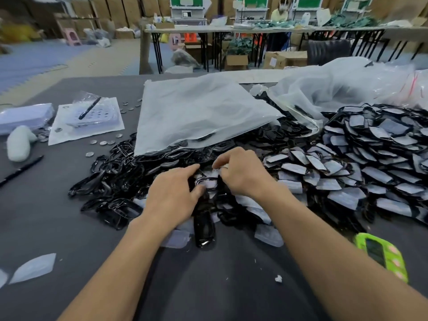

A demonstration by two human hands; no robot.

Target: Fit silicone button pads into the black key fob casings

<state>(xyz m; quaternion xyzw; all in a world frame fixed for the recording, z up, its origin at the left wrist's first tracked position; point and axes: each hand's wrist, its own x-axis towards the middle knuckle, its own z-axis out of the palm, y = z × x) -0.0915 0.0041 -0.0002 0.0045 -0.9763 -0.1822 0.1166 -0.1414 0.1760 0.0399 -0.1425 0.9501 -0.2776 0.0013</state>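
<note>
Between both hands sits a black key fob casing (206,181) with a pale pad or film inside its frame. My left hand (176,195) holds the casing from the left, thumb and forefinger around its edge. My right hand (240,172) pinches the pale piece at the casing's top right, fingers curled. A heap of empty black casings (115,170) lies to the left. At the right is a pile of casings with pale film-covered faces (370,158). One black fob (204,228) lies below the hands.
A large clear plastic bag (196,112) lies behind the hands and a crumpled one (347,84) at the back right. A green-cased phone (382,256) is near right. Pens (20,170), coin cells (104,142), and peeled film scraps (34,267) lie at left.
</note>
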